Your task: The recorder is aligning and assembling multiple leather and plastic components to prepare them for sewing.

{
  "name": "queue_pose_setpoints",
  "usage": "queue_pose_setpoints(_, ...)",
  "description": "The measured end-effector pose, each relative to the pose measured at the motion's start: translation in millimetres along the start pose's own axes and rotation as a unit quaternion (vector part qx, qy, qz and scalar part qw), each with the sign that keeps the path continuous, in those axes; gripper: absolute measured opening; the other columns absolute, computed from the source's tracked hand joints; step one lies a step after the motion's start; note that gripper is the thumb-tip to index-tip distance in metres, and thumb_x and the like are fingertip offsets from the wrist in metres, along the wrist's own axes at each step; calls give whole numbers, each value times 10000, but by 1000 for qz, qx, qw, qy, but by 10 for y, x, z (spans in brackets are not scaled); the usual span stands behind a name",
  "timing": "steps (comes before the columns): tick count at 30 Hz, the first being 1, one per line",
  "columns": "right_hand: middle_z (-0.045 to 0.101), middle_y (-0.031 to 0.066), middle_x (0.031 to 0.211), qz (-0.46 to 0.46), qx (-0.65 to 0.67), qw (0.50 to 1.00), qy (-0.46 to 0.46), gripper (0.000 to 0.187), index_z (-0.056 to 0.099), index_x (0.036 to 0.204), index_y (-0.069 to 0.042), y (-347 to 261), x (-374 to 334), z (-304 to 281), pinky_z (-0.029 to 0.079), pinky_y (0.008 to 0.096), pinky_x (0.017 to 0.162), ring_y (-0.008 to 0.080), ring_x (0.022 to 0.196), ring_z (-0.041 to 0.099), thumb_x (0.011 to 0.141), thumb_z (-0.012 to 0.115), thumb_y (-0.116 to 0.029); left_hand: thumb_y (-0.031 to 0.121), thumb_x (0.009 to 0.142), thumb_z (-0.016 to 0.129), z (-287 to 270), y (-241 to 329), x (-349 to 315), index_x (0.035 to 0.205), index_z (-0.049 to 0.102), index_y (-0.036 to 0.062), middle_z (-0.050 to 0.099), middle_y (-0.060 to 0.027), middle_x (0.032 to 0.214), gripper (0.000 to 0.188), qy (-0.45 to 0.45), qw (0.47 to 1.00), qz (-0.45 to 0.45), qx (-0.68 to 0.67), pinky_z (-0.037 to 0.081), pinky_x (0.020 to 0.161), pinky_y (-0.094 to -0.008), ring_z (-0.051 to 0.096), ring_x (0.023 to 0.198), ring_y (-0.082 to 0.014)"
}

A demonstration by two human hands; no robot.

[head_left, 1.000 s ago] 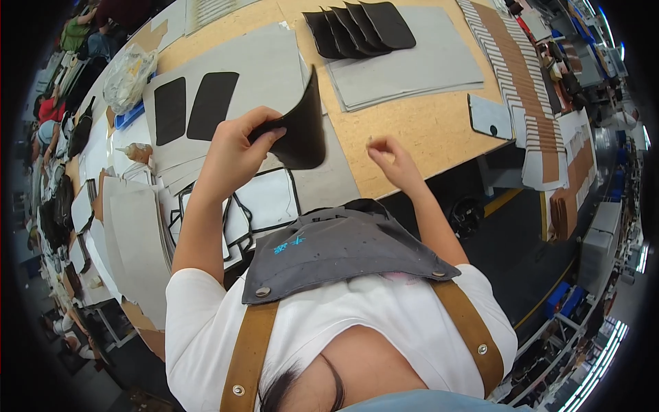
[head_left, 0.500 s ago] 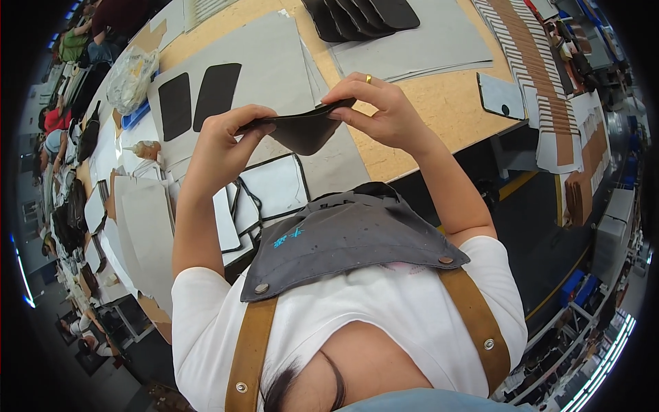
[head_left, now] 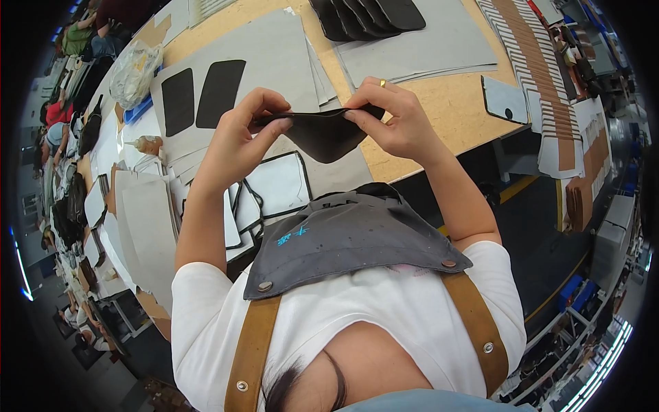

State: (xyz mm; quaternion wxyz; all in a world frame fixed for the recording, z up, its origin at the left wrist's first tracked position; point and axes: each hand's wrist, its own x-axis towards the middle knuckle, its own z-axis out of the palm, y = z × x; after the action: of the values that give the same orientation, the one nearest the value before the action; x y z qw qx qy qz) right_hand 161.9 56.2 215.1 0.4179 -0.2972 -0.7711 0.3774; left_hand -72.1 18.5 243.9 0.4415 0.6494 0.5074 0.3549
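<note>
Both hands hold one black flat panel [head_left: 325, 137] above the table, its upper edge stretched between them and its body sagging toward me. My left hand [head_left: 250, 130] pinches the left end of that edge between thumb and fingers. At the right end, my right hand [head_left: 395, 117], with a ring on one finger, has the edge in a similar pinch. Beyond the left hand, a black panel [head_left: 221, 93] and another black panel [head_left: 178, 103] lie flat on grey sheets [head_left: 274, 55]. Below the held panel rest white panels with black edging [head_left: 280, 184].
Several black panels [head_left: 371, 17] overlap at the table's far side. A white panel [head_left: 504, 99] lies near the right edge, beside long rows of brown and white strips [head_left: 549, 75]. At left are a clear plastic bag [head_left: 136, 72], a blue tray [head_left: 139, 110] and a small bottle [head_left: 146, 144].
Both hands have shifted a little to the right and closer together along the panel's edge. The panel now hangs lower, with more of its face toward me.
</note>
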Motion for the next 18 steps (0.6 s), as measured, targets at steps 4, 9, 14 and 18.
queue_pose_setpoints(4,581,67,773,2,-18,999,-31,89,578,843,-45,7,-12,-25,457,289,548,202,683,562,774,630,-67,17,822,598,16,-47,3,925,530,-2,612,-74,841,124,-3,1000,8,3,477,727,-256,592,786,-129)
queue_pose_setpoints(9,518,21,876,-45,-49,998,-2,168,565,860,-65,-23,-17,34,400,283,739,194,832,504,744,685,-84,3,827,583,48,-8,9,910,532,-11,614,-76,808,99,-26,998,16,46,480,720,-258,595,770,-140)
queue_pose_setpoints(14,505,-9,901,-139,-226,964,6,158,563,843,-130,57,-33,97,285,341,838,174,914,438,747,681,-171,-8,823,579,95,23,9,907,532,-14,621,-88,809,96,-24,997,34,59,487,713,-268,601,752,-156)
queue_pose_setpoints(18,503,-15,900,-120,-225,967,14,156,559,833,-135,84,-40,155,280,337,834,173,901,432,743,683,-167,-10,818,583,110,26,9,901,534,-14,623,-100,806,97,-23,996,47,72,492,703,-275,606,733,-172)
